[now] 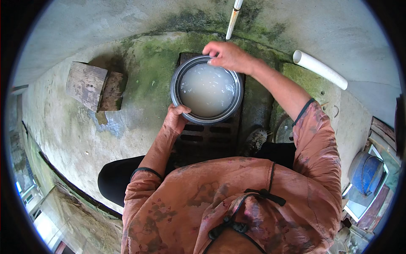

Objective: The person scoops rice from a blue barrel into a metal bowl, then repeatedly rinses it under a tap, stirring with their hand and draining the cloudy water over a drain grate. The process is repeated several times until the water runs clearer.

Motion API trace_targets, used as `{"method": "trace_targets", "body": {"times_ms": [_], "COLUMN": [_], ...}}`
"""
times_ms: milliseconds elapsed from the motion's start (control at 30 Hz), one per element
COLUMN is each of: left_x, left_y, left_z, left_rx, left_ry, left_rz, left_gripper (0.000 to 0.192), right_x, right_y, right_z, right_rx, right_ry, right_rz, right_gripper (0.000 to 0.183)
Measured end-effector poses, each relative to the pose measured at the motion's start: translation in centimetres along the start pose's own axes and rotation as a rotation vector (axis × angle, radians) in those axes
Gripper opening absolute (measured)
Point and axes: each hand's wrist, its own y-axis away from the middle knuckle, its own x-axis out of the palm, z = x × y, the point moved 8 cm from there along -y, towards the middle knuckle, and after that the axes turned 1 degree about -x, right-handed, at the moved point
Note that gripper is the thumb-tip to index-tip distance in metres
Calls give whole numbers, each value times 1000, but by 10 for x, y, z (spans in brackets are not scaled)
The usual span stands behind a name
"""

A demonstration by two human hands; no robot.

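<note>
A round grey metal pot (240,92) filled with cloudy, whitish water (207,90) is held above a dark slotted drain grate (219,139). My left hand (177,119) grips its near left rim, the thumb lying over the edge. My right hand (225,57) is over the far right rim, its fingers bent and partly spread; it is slightly blurred, and whether it touches the rim or the water cannot be told. What lies beneath the water is hidden.
Weathered wooden blocks (87,85) stand on the mossy concrete floor at left. A white plastic pipe (320,70) lies at right by the wall, and a thin upright pipe (234,20) is at the far side. A blue barrel (367,174) is at far right.
</note>
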Motion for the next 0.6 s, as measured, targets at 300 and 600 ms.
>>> {"method": "trace_targets", "body": {"times_ms": [300, 600], "left_x": [11, 28], "left_y": [7, 11], "left_z": [21, 35], "left_rx": [-89, -154], "left_ry": [19, 37], "left_rz": [23, 26], "left_gripper": [52, 50], "right_x": [-22, 36], "right_y": [16, 22], "right_z": [-111, -123], "right_rx": [333, 423], "right_ry": [-404, -767], "right_rz": [-255, -65], "right_gripper": [38, 59]}}
